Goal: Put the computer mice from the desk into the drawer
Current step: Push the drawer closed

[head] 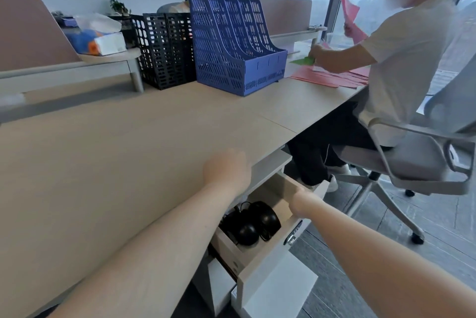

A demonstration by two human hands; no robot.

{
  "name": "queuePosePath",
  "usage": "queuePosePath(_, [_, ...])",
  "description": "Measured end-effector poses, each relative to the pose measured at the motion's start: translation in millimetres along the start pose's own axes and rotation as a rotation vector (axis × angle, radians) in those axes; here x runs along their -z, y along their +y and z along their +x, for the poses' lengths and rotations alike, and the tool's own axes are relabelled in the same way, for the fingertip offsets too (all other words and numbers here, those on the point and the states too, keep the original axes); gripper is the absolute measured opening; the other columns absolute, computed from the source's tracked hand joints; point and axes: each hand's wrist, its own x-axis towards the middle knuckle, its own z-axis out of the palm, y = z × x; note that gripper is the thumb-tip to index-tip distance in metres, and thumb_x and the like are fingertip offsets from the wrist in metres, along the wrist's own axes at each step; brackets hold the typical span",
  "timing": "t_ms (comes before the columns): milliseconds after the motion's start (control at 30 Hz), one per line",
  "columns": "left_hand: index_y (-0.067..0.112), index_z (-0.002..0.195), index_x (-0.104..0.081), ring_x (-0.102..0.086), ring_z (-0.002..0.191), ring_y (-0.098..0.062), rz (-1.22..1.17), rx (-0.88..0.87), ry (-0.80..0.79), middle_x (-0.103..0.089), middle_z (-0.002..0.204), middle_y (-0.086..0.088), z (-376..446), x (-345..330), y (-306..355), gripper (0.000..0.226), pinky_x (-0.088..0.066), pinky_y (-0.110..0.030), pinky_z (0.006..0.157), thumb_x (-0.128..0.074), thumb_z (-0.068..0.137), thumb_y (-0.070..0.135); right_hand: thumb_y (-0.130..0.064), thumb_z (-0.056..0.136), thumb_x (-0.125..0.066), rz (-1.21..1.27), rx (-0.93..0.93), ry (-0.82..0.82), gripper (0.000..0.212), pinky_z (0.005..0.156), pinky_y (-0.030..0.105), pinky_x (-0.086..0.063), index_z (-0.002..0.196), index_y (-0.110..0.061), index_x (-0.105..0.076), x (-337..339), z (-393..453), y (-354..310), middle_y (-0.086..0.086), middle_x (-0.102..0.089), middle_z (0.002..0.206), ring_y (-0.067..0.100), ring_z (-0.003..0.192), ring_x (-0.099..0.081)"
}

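Several black computer mice (253, 222) with tangled cables lie inside the open drawer (247, 256) under the desk's right front edge. My right hand (302, 204) grips the top of the drawer's white front panel. Over the desk's front edge, above the drawer, rests my left hand (226, 169), blurred, fingers curled, with nothing visible in it. No mouse is visible on the wooden desk (116, 153).
A blue file rack (239, 45) and a black mesh rack (164, 50) stand at the back of the desk. A person in a white shirt sits on a grey office chair (412, 160) to the right, handling pink folders (332, 78). Another person sits behind the racks.
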Motion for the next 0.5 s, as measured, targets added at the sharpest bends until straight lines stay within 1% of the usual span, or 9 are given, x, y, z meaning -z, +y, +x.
queuePosePath(33, [0.012, 0.113, -0.055, -0.055, 0.104, -0.030, 0.002, 0.004, -0.008, -0.057, 0.114, -0.010, 2.5, 0.1, -3.1, 0.036, -0.037, -0.035, 0.070, -0.035, 0.101, 0.038, -0.008, 0.096, -0.046, 0.147, -0.066, 0.040, 0.037, 0.068, 0.018, -0.040, 0.132, 0.002, -0.051, 1.0, -4.5, -5.7, 0.017, -0.055, 0.134, 0.019, 0.064, -0.037])
queuePosePath(67, [0.012, 0.114, -0.056, -0.055, 0.105, -0.031, 0.001, 0.009, -0.009, -0.057, 0.115, -0.011, 4.7, -0.1, -6.8, 0.038, -0.038, -0.035, 0.071, -0.034, 0.101, 0.040, -0.003, 0.097, -0.045, -0.043, 0.001, -0.037, 0.031, 0.084, 0.024, -0.043, 0.126, 0.004, -0.054, 3.0, -7.6, -13.1, 0.016, -0.058, 0.126, 0.023, 0.070, -0.039])
queuePosePath(133, [0.011, 0.114, -0.057, -0.052, 0.109, -0.030, 0.005, 0.027, 0.004, -0.056, 0.117, -0.011, 8.8, -1.9, -15.7, 0.040, -0.042, -0.037, 0.077, -0.034, 0.101, 0.041, 0.000, 0.097, -0.045, -0.051, -0.002, -0.005, 0.022, 0.092, 0.029, -0.039, 0.115, 0.004, -0.056, 8.1, -9.7, -20.2, 0.015, -0.057, 0.105, 0.026, 0.073, -0.044])
queuePosePath(233, [0.010, 0.117, -0.057, -0.050, 0.115, -0.029, 0.027, 0.095, -0.001, -0.056, 0.121, -0.011, 13.2, -6.9, -29.8, 0.042, -0.042, -0.038, 0.088, -0.035, 0.100, 0.041, -0.007, 0.098, -0.048, 0.114, -0.080, 0.092, 0.051, 0.109, 0.035, -0.040, 0.147, -0.006, -0.033, 4.4, -4.3, -27.6, 0.016, -0.043, 0.144, 0.031, 0.122, -0.050])
queuePosePath(267, [0.010, 0.119, -0.056, -0.050, 0.115, -0.029, 0.027, 0.122, -0.011, -0.056, 0.122, -0.011, 14.2, -8.7, -33.9, 0.043, -0.042, -0.038, 0.089, -0.035, 0.099, 0.041, -0.011, 0.098, -0.047, 0.258, -0.107, 0.095, 0.054, 0.098, 0.021, -0.047, 0.149, -0.013, -0.028, 2.1, 1.4, -30.0, 0.014, -0.042, 0.147, 0.018, 0.112, -0.055])
queuePosePath(300, [0.009, 0.120, -0.056, -0.051, 0.116, -0.029, 0.019, 0.146, -0.022, -0.057, 0.123, -0.011, 15.2, -10.4, -37.6, 0.044, -0.042, -0.039, 0.090, -0.034, 0.099, 0.041, -0.013, 0.099, -0.044, 0.289, -0.064, 0.179, 0.052, 0.071, 0.006, -0.048, 0.149, -0.018, -0.030, 2.5, -1.2, -34.8, 0.013, -0.048, 0.142, 0.006, 0.085, -0.054])
queuePosePath(367, [0.007, 0.124, -0.054, -0.050, 0.119, -0.029, -0.009, 0.175, -0.050, -0.056, 0.128, -0.012, 17.6, -13.9, -44.3, 0.049, -0.041, -0.039, 0.093, -0.033, 0.099, 0.043, -0.014, 0.099, -0.040, 0.170, -0.052, 0.200, 0.040, 0.036, 0.011, -0.035, 0.138, -0.010, -0.045, -2.9, 1.7, -33.2, 0.009, -0.061, 0.107, 0.005, 0.056, -0.033])
queuePosePath(433, [0.007, 0.135, -0.046, -0.041, 0.131, -0.028, -0.042, 0.188, -0.085, -0.047, 0.142, -0.012, 19.2, -17.8, -50.7, 0.057, -0.036, -0.039, 0.103, -0.031, 0.098, 0.047, -0.012, 0.097, -0.046, 0.445, -0.011, 0.132, 0.027, 0.041, 0.013, -0.035, 0.122, -0.009, -0.056, -1.4, 2.8, -31.8, 0.002, -0.049, 0.077, 0.010, 0.057, -0.038])
queuePosePath(500, [0.007, 0.145, -0.034, -0.026, 0.142, -0.024, -0.069, 0.187, -0.113, -0.031, 0.154, -0.010, 19.9, -19.6, -56.1, 0.064, -0.026, -0.040, 0.114, -0.028, 0.098, 0.050, -0.013, 0.097, -0.051, 0.376, -0.072, 0.003, 0.023, 0.071, 0.020, -0.049, 0.117, -0.011, -0.060, -2.5, 2.4, -34.8, 0.002, -0.061, 0.097, 0.017, 0.086, -0.060])
